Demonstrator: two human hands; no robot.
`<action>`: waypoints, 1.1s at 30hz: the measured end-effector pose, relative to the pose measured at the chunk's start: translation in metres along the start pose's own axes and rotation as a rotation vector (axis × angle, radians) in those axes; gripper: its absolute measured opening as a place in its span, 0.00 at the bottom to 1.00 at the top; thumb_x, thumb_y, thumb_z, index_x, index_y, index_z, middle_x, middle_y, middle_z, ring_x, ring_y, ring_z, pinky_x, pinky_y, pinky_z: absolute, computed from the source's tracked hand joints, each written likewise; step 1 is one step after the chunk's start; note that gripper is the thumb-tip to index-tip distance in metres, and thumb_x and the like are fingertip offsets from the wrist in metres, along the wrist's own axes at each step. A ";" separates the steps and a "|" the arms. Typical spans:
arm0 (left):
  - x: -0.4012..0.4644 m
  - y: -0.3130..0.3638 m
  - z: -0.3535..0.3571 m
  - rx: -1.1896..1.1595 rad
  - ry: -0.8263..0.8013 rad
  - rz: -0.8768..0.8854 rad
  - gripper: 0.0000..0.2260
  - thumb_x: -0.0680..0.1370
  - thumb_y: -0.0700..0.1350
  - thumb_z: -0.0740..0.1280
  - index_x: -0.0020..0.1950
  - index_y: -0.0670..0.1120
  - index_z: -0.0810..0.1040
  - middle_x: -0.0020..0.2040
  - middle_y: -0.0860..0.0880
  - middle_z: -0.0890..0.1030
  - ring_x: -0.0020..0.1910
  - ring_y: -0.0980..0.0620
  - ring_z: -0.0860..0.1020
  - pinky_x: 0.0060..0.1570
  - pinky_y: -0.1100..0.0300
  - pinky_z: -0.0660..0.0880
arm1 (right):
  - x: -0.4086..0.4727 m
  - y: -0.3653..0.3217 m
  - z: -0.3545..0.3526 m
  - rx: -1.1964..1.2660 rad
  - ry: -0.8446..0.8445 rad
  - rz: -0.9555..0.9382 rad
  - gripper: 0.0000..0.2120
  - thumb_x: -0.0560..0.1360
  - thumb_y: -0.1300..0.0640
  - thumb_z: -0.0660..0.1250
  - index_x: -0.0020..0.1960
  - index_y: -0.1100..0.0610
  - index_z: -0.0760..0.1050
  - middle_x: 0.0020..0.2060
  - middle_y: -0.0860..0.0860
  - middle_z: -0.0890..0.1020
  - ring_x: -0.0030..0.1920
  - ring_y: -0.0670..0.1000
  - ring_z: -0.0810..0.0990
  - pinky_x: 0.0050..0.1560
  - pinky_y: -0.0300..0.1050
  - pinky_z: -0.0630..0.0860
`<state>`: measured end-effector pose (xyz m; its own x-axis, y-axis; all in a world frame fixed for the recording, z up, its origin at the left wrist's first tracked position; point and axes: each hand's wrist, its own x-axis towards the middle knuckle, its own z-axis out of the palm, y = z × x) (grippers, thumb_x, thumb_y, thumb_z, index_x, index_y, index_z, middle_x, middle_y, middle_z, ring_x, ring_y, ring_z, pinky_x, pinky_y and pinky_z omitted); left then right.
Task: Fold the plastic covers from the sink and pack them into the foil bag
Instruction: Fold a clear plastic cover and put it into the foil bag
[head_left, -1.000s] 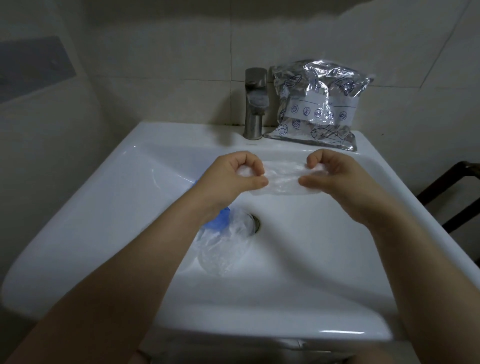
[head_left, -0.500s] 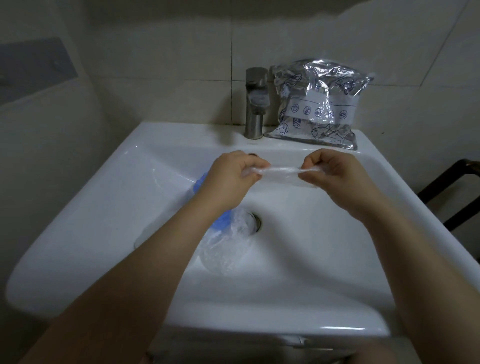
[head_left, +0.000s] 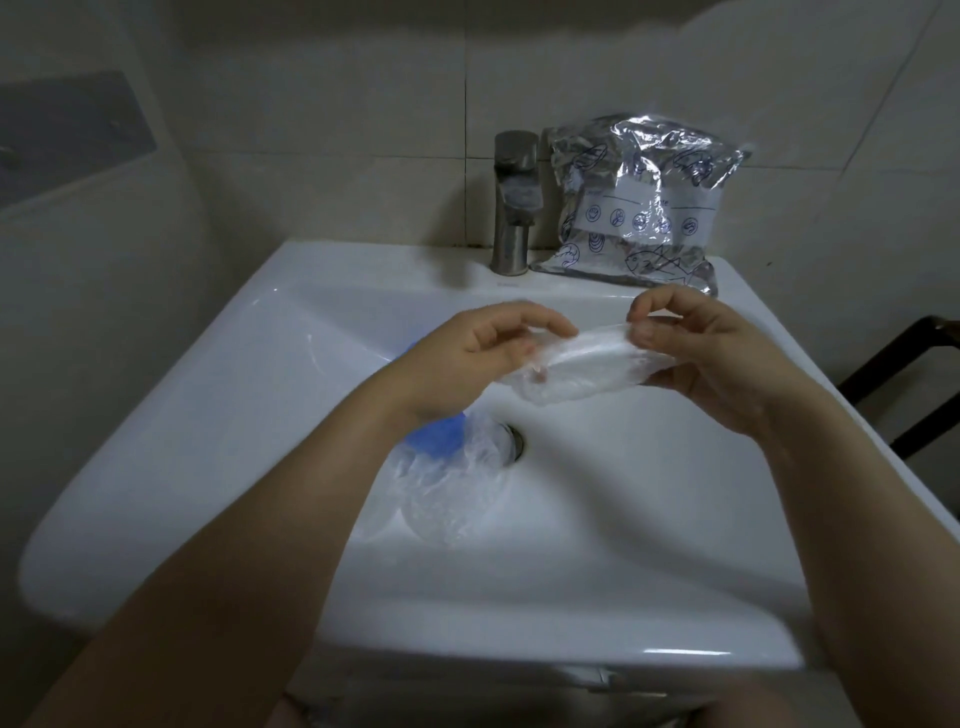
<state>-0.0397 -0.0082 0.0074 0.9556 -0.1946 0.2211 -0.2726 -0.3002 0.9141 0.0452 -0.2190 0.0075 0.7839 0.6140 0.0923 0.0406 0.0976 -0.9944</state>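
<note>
Over the white sink (head_left: 218, 415) I hold a clear plastic cover (head_left: 576, 366), folded into a flat oblong. My left hand (head_left: 472, 358) grips its left end with curled fingers. My right hand (head_left: 711, 353) pinches its right end between thumb and fingers. More clear plastic covers (head_left: 452, 488) lie crumpled in the basin beside the drain, with a blue piece (head_left: 434, 434) partly hidden under my left wrist. The silver foil bag (head_left: 644, 202) leans against the wall tiles on the sink's back ledge, right of the tap.
A steel tap (head_left: 514, 202) stands at the back centre of the sink. The drain (head_left: 514, 441) sits mid-basin. A dark chair frame (head_left: 904, 384) is at the right beyond the sink edge. Tiled wall closes in behind and left.
The cover was pulled into a thin strip between both hands; now it lies wider and flatter, my hands have spread a little apart, and my right hand has turned palm-up.
</note>
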 end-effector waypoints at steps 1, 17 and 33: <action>0.000 0.001 0.002 0.009 0.021 -0.028 0.15 0.79 0.31 0.57 0.49 0.49 0.78 0.44 0.52 0.79 0.40 0.62 0.76 0.49 0.71 0.71 | 0.001 0.001 0.001 -0.018 -0.014 -0.007 0.12 0.69 0.66 0.65 0.32 0.51 0.79 0.32 0.47 0.79 0.32 0.45 0.77 0.34 0.39 0.78; 0.006 -0.002 0.010 -0.152 0.150 -0.191 0.13 0.70 0.31 0.70 0.46 0.47 0.77 0.39 0.54 0.79 0.34 0.64 0.77 0.40 0.74 0.73 | 0.002 0.006 0.010 -0.421 -0.013 -0.066 0.12 0.66 0.68 0.73 0.40 0.54 0.74 0.37 0.51 0.75 0.35 0.46 0.71 0.37 0.34 0.70; 0.007 -0.007 -0.005 0.059 0.249 -0.104 0.07 0.74 0.40 0.69 0.42 0.52 0.78 0.33 0.61 0.79 0.34 0.69 0.75 0.40 0.77 0.67 | 0.002 0.007 0.007 -0.513 -0.027 -0.176 0.12 0.65 0.60 0.76 0.42 0.49 0.76 0.38 0.44 0.79 0.37 0.47 0.74 0.42 0.44 0.71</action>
<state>-0.0311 -0.0032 0.0044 0.9747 0.0735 0.2110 -0.1711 -0.3618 0.9164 0.0421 -0.2115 0.0013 0.7220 0.6435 0.2540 0.4723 -0.1903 -0.8606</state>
